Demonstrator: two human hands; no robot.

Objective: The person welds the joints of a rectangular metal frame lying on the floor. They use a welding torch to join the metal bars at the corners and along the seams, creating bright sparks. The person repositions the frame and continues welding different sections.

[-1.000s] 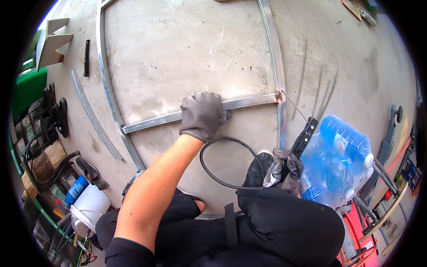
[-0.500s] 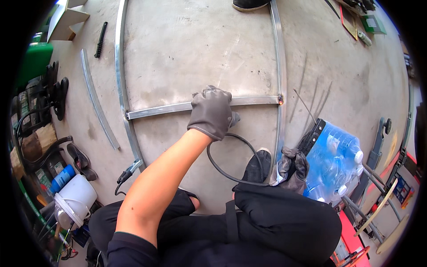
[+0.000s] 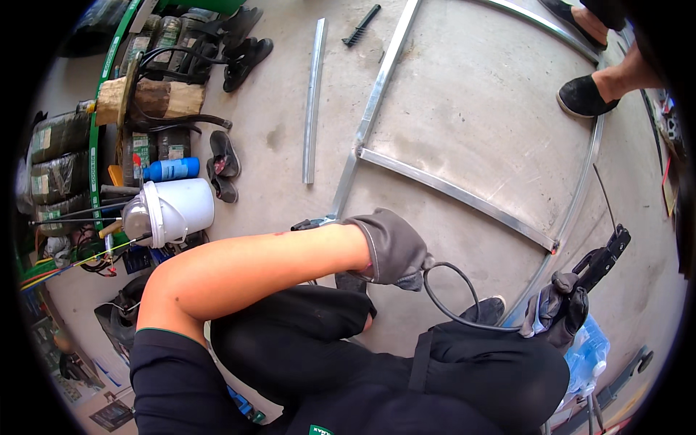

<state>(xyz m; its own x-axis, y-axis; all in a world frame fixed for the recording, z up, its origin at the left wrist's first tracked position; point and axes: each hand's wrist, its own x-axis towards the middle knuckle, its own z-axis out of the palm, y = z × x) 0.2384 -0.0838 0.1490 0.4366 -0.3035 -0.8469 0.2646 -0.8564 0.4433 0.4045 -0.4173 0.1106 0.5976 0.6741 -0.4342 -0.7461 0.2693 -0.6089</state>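
Observation:
My left hand [image 3: 391, 250] in a grey glove is off the crossbar, held low with fingers curled; what they hold, if anything, is hidden. A clamp [image 3: 312, 223] sits behind my forearm on the metal frame [image 3: 457, 190]. My right hand [image 3: 558, 304], also gloved, grips the black electrode holder [image 3: 605, 254], which carries a thin rod [image 3: 603, 192] pointing up. A looped black cable [image 3: 452, 317] runs near both hands. The joint [image 3: 554, 246] at the crossbar's right end shows a small red spot.
Another person's feet [image 3: 589, 94] are at the frame's far right. A loose metal bar [image 3: 315, 101], black tool [image 3: 360, 25], shoes [image 3: 222, 163], white bucket [image 3: 179, 210] and shelving with wrapped bundles [image 3: 61, 174] lie leftward. Blue water bottles [image 3: 586, 348] stand beside my right knee.
My view has swung left. My left hand has left the crossbar and moved nearer me. More of the other person's feet shows. The glow at the joint looks smaller.

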